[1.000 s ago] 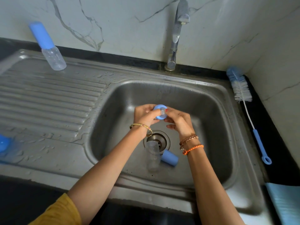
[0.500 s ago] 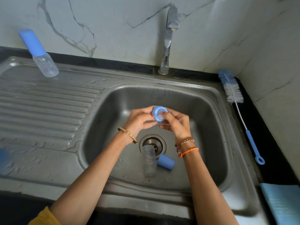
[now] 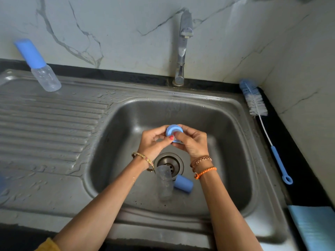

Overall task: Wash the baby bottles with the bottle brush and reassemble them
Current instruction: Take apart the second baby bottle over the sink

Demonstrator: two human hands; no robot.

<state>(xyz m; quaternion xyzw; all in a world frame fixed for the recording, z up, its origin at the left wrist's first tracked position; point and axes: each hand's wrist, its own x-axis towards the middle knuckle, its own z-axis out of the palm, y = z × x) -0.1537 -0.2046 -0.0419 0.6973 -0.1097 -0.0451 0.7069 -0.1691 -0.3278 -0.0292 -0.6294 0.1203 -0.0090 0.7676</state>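
Both hands hold the blue collar ring (image 3: pixel 174 132) above the sink (image 3: pixel 235 142) basin. The left hand (image 3: pixel 154 142) and right hand (image 3: pixel 192 142) each pinch it with curled fingers. A clear bottle body (image 3: pixel 164 183) and blue cap (image 3: pixel 183 183) lie by the drain. The bottle brush (image 3: pixel 261 120) lies on the surface at right; an assembled bottle (image 3: pixel 39 66) stands on the drainboard at left.

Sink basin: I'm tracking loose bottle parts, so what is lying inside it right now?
In the sink basin lie a clear bottle body and a blue cap beside the drain. The forearms cover part of the floor.
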